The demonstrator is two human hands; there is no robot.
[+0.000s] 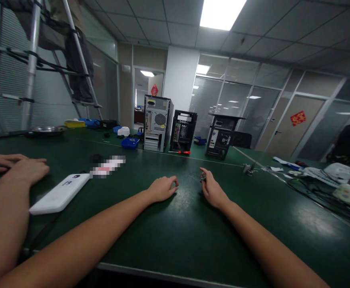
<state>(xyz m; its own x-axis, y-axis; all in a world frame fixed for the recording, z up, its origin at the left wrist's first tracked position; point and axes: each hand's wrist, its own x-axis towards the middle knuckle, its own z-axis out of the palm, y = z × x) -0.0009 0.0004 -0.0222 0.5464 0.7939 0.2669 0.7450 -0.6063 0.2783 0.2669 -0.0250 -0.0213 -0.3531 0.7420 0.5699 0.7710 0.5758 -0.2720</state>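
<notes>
- Two bare hands out over the green table (pixel 175 244), facing each other near its middle, a strip of bare top between them.
- Right hand (pixel 213 191): here's the action! A small round part (pixel 203 176), dark and shiny, sits at the fingertips, on the side facing the other hand. Fingers bent and close around it; which ones do the pinching, I cannot tell.
- Left hand (pixel 162 189): resting low at the table, fingers curled inward, tips turned toward the right hand. Anything inside that curl? Cannot tell.
- Straight ahead, three computer cases stand upright: a grey case (pixel 157 122) on the left, a black case (pixel 184 130) in the middle, and a third case (pixel 221 136) with a wide flat panel on top.
- Right in front of the middle one lies a red-handled screwdriver (pixel 184 152); a blue tray (pixel 129 143) sits by the grey one.
- Over to the left, another person's hand (pixel 25 171) rests at the table, near a white slab (pixel 61 193).
- A metal fitting (pixel 248 169) lies beyond the right hand; farther right, a tangle of black cables (pixel 313 196).
- And up at the back left, someone's legs (pixel 76 64) on a ladder (pixel 33 68)!
</notes>
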